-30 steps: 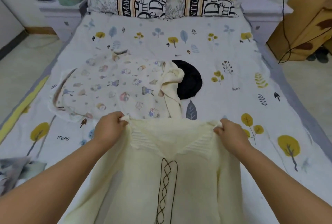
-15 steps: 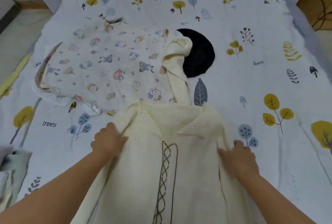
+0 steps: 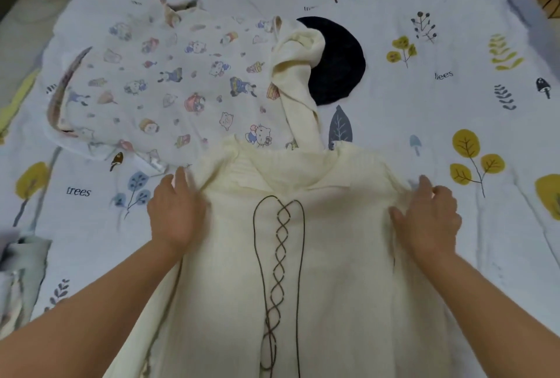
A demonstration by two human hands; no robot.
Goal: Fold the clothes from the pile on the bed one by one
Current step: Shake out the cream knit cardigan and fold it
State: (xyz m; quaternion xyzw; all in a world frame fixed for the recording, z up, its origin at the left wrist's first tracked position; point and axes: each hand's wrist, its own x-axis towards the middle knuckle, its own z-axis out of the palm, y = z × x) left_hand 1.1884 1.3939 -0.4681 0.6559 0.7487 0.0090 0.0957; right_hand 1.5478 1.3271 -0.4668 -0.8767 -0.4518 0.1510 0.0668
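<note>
The sweater (image 3: 318,256) is lying on the bed (image 3: 454,44), nearest the person. Behind it to the left, a printed garment (image 3: 169,84) is lying; a dark garment (image 3: 339,59) is lying just right of that.

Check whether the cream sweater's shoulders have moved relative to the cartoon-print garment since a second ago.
Yes. The cream sweater has gone from held up to laid flat on the bed, its neckline now overlapping the near edge of the cartoon-print garment.

Your bed (image 3: 424,111) fills the frame: cream sweater (image 3: 333,256) lower centre, cartoon-print garment (image 3: 157,81) upper left, dark round cloth (image 3: 339,68) upper centre, greyish clothes (image 3: 18,274) lower left.
</note>
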